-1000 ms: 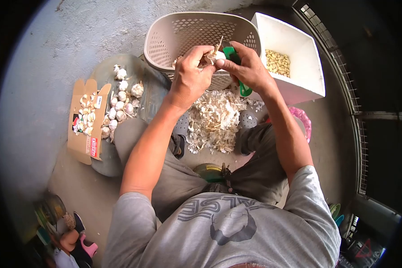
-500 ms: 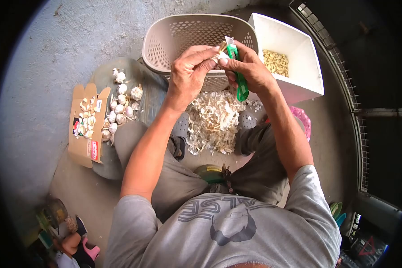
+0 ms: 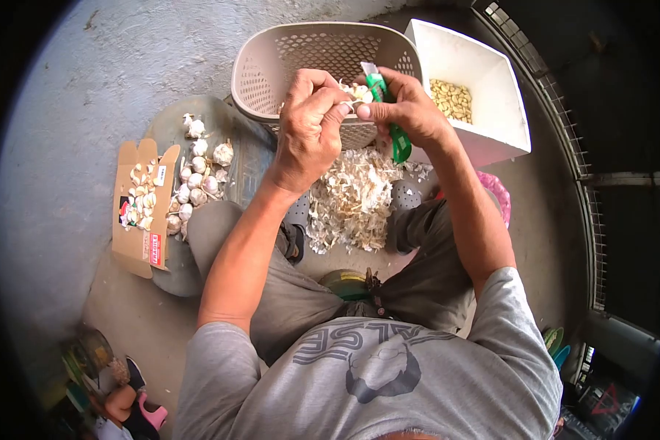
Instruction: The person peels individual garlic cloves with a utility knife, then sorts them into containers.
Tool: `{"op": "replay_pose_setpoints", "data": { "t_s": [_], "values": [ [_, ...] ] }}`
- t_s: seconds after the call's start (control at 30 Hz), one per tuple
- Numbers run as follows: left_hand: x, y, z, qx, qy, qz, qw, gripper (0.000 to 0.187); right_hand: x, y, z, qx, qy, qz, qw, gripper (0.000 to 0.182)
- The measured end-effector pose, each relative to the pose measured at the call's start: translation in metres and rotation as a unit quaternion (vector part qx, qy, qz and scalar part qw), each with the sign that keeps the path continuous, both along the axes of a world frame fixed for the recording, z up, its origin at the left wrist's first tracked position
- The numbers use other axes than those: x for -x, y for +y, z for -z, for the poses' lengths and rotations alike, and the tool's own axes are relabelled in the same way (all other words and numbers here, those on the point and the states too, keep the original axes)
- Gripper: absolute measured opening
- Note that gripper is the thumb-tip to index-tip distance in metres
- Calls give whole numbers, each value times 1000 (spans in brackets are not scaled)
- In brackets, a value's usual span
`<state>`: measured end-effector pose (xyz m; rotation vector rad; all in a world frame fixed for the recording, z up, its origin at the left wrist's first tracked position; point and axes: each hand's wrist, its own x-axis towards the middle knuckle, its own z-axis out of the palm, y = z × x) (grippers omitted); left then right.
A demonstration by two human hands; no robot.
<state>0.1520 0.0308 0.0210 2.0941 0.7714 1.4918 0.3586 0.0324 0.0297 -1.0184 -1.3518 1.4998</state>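
Note:
Over the front of the perforated basket (image 3: 251, 73), my left hand (image 3: 312, 125) pinches pale garlic (image 3: 356, 92) between thumb and fingers. Close beside it, my right hand (image 3: 414, 110) is closed round a green utility knife (image 3: 401, 143), its blade end pointing up. The right thumb and fingertips are near the garlic as well. Below the hands lies a heap of garlic skins (image 3: 352, 198) on the floor. Whole garlic bulbs (image 3: 198, 180) rest at the left, next to separated cloves (image 3: 143, 198) on a cardboard piece (image 3: 128, 246).
At the upper right stands a white foam box (image 3: 491, 81) with peeled cloves (image 3: 451, 101) inside. A pink mesh bag (image 3: 495, 194) is behind the right forearm. Another person's leg (image 3: 121, 402) shows at the lower left. Wire mesh runs along the right.
The left hand has turned, with its fingers more curled, and the garlic shows more between the hands. The knife has shifted slightly, and its blade end tilts more to the left.

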Motion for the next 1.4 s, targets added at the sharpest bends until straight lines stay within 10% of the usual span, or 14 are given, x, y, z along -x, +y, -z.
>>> {"op": "replay_pose_setpoints", "data": {
  "t_s": [0.27,0.6,0.87,1.03,1.4],
  "values": [
    [1,-3,-3,63,56,103,991,6,-12,1,-3,-84,-106,15,991,48],
    [1,-2,2,225,-73,93,967,12,-6,-6,-10,-16,-11,-82,996,43],
    [9,10,27,294,-18,105,950,24,-8,-1,-7,-35,140,65,987,43],
    [11,6,7,328,29,122,936,37,-19,-2,-11,-59,4,18,998,40],
    [-3,5,26,489,-269,235,796,24,6,-10,-6,-80,-94,16,992,40]
  ]
}}
